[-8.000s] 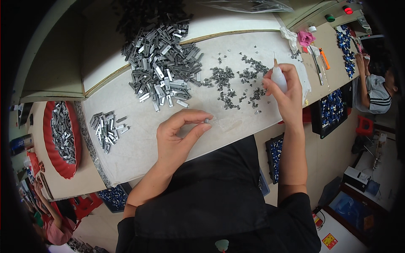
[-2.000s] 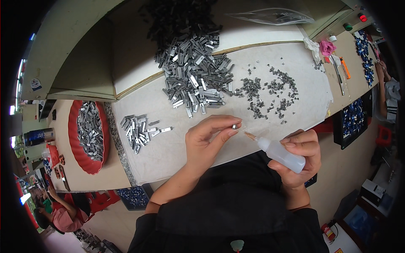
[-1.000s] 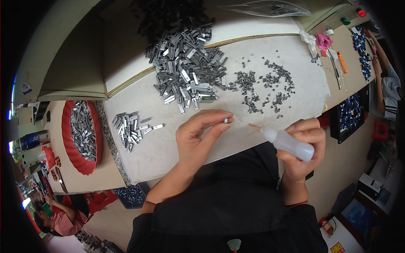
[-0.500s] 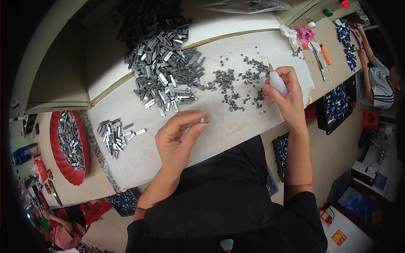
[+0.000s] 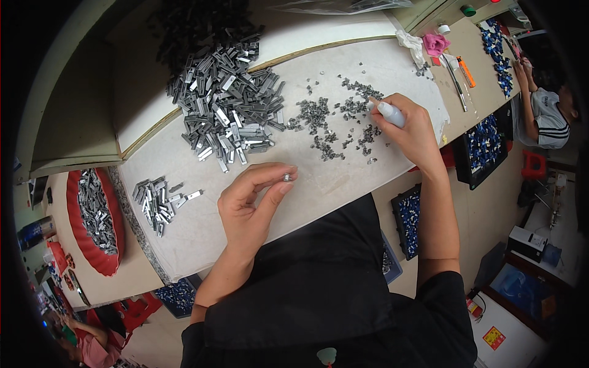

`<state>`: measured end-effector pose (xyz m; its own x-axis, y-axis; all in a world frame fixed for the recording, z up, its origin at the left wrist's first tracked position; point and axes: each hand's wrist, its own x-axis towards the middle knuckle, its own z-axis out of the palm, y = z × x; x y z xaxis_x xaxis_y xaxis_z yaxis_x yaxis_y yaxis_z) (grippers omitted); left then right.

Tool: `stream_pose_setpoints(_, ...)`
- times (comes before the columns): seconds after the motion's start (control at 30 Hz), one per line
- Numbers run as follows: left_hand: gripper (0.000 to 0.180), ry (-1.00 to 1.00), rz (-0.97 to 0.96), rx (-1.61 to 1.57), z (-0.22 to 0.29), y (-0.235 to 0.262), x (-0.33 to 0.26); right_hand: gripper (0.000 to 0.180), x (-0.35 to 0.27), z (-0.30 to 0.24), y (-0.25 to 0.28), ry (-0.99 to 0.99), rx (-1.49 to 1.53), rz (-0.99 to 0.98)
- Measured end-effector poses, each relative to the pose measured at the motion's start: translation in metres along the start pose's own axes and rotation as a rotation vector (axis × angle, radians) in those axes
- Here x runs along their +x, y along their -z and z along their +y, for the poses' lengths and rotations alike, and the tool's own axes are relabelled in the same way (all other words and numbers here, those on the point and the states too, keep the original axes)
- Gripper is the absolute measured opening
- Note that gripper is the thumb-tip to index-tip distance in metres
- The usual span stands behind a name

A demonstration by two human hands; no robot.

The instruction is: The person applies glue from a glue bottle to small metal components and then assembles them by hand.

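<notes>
Between thumb and forefinger, my left hand pinches a small metal part above the near part of the white-covered table. My right hand is wrapped round a white squeeze bottle with a thin tip, held just over scattered tiny metal pieces. Beyond my left hand rises a big heap of grey, oblong metal parts. A smaller group of similar parts lies further left.
A red basket full of grey parts stands at the left. At the right back are a crumpled pink cloth, a white cloth and an orange cutter. A black tray of blue parts sits beside the table; another person works beyond.
The squeeze bottle in my right hand has tipped over, its tip now lower and pointing toward the tiny pieces. My left hand keeps its pinch. The whole view has shifted slightly.
</notes>
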<state>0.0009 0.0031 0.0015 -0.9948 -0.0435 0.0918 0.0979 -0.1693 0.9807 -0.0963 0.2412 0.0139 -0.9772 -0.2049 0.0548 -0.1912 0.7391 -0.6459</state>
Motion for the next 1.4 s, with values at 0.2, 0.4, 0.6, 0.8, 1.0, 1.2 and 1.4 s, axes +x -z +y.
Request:
stream_pose_setpoints(0.2, 0.016, -0.006, -0.010, 0.004, -0.001, -0.001, 0.000, 0.016, -0.002, 0.001, -0.005, 0.054, 0.005, 0.025)
stream_pose_setpoints(0.4, 0.016, -0.009, -0.020, 0.026, -0.001, -0.001, 0.001, 0.018, 0.003, -0.009, -0.012, 0.121, -0.032, 0.004)
stream_pose_setpoints(0.6, 0.016, -0.001, -0.015, 0.023, -0.002, 0.000, 0.000, 0.020, 0.006, -0.019, -0.015, 0.090, -0.155, -0.009)
stream_pose_setpoints(0.8, 0.016, -0.030, -0.068, 0.090, -0.002, 0.003, 0.000, 0.018, 0.005, -0.020, -0.015, 0.111, -0.105, 0.032)
stream_pose_setpoints(1.0, 0.018, 0.128, -0.049, -0.101, 0.000, -0.002, 0.001, 0.017, -0.024, -0.047, -0.031, 0.190, 0.282, 0.018)
stream_pose_setpoints(1.2, 0.019, -0.014, -0.122, 0.040, -0.009, -0.002, -0.001, 0.019, -0.037, -0.069, -0.068, 0.096, 0.407, 0.051)
stream_pose_setpoints(1.4, 0.019, 0.015, -0.121, -0.056, -0.007, -0.004, 0.000, 0.024, -0.033, -0.072, -0.078, 0.268, 0.225, 0.293)
